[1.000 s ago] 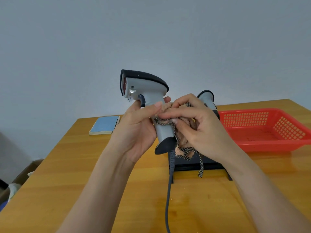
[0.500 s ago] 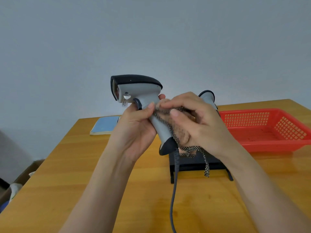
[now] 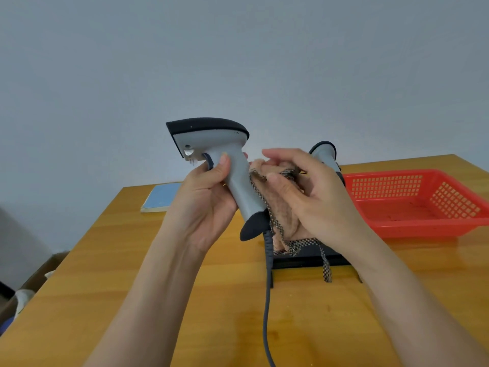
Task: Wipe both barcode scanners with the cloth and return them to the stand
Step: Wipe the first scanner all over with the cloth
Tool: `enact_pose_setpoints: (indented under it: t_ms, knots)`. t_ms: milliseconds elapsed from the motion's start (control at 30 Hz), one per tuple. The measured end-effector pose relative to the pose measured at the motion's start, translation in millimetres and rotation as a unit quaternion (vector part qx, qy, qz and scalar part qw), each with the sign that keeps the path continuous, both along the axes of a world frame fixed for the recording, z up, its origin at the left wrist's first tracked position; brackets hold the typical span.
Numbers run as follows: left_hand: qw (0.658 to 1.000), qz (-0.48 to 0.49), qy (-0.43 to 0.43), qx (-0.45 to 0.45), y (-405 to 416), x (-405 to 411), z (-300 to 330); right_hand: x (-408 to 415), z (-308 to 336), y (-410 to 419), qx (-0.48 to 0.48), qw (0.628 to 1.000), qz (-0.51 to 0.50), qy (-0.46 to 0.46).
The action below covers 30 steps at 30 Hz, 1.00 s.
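My left hand (image 3: pixel 203 205) was clamped around the handle of the scanner (image 3: pixel 211 144), thumb across its front just below the trigger, holding it upright above the table (image 3: pixel 132 274) with the dark-capped head pointing left. My right hand (image 3: pixel 315 200) held the bunched cloth (image 3: pixel 280 210), fingers loosely curled over it and pressing it against the right side of the handle; a checked edge of the cloth dangled below my palm. The grey cable (image 3: pixel 267 300) ran from the dark foot of the handle down toward me across the table.

I judged the step in hand to be wiping the handle. To do it well I would have kept the left grip firm and low enough not to squeeze the trigger, dragged the cloth along the whole handle, then turned the scanner to reach the side under my left palm and the head.

Behind my right hand stood the second scanner (image 3: pixel 324 154), seated in the black stand (image 3: pixel 304 260), apparently waiting its turn. A red basket (image 3: pixel 423 207) sat to the right and a blue booklet (image 3: pixel 161 197) lay at the far left of the table.
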<state>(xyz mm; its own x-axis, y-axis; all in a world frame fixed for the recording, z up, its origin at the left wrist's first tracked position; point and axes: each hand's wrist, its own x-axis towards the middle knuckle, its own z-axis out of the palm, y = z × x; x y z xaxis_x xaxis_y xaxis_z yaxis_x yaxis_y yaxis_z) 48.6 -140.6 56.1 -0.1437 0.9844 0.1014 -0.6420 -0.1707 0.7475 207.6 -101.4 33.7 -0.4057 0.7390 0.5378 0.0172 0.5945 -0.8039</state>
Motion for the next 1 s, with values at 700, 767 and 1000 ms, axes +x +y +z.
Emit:
enact_pose_setpoints:
  t_ms: [700,767,1000]
  knots:
    - [0.999,0.016,-0.006,-0.039,4.9,9.3,-10.8,-5.2,-14.7,4.8,-0.109,0.991,-0.041,0.060]
    - [0.999,0.010,-0.001,-0.037,4.2,8.8,-9.1,-2.7,-13.1,7.5,-0.142,0.984,-0.032,0.102]
    - [0.999,-0.002,0.052,0.005,4.5,18.8,-14.5,-13.5,-8.0,-3.9,-0.076,0.997,-0.007,0.012]
